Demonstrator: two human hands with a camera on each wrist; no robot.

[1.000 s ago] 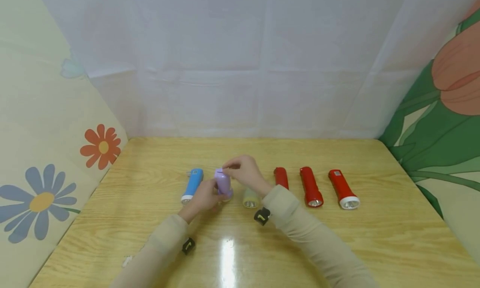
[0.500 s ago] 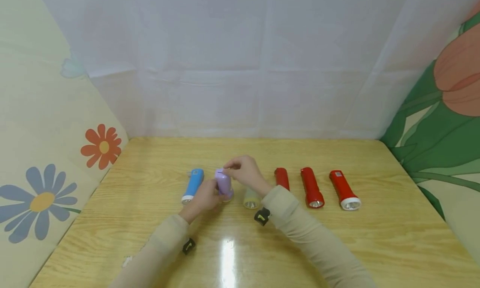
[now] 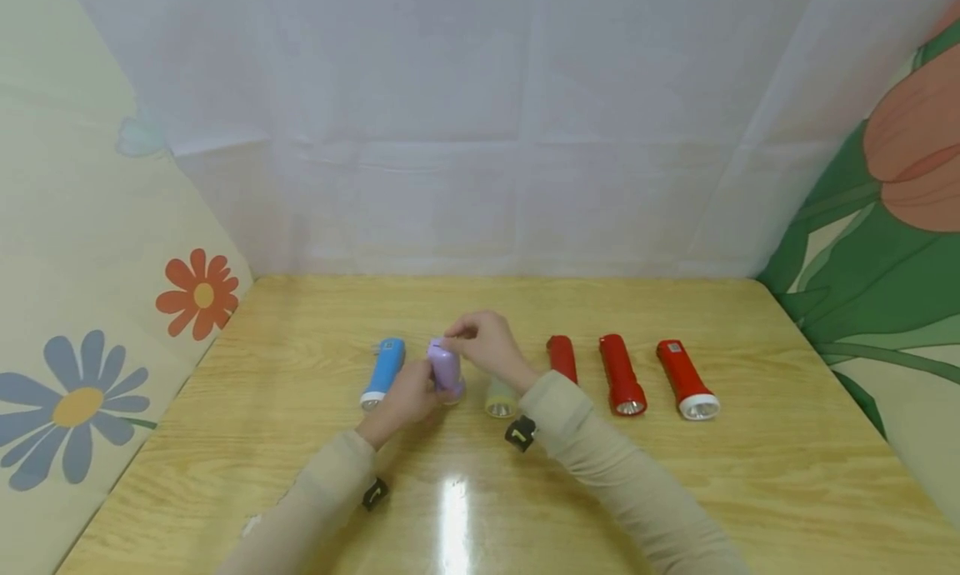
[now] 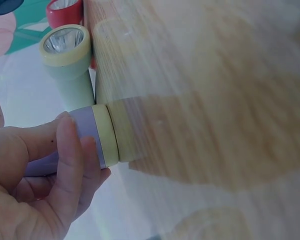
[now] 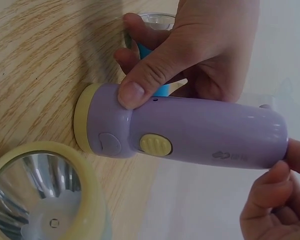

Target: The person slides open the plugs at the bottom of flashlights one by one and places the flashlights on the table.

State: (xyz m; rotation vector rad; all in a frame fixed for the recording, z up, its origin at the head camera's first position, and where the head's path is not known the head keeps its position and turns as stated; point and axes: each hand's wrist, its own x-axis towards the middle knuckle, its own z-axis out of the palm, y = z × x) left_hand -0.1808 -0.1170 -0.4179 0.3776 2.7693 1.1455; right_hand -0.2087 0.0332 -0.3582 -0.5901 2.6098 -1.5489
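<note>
head view, purple flashlight point(image 3: 447, 368), left hand point(image 3: 408, 392) gripping, right hand point(image 3: 491, 346) pinching

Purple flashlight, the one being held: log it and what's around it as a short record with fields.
Held item: purple flashlight, yellow-rimmed head down at the table
Left hand: grips it near the head
Right hand: thumb and finger at its tail end
Left neighbor: blue flashlight, lying down
Right neighbor: pale green flashlight with a yellow rim
Farther right: three red flashlights, the rightmost white-rimmed
</note>
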